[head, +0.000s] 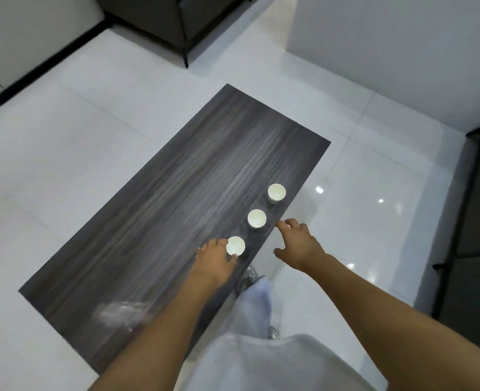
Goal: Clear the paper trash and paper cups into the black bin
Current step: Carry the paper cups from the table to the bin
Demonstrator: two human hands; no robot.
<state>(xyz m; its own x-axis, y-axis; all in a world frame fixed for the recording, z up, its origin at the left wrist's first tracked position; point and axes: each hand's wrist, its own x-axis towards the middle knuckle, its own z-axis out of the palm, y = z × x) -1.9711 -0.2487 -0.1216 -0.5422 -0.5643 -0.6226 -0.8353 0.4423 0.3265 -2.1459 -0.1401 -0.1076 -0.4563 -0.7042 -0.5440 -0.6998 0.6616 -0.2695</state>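
our left hand has its grip around the nearest paper cup on the tabletop; our right hand hovers, grip released.

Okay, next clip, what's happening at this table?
A person is leaning over a dark wood table with three paper cups in a row near its right edge. The left hand is closing its grip around the nearest cup. The right hand reaches, fingers spread, toward the middle cup without touching it. The far cup stands untouched. No bin is in view.
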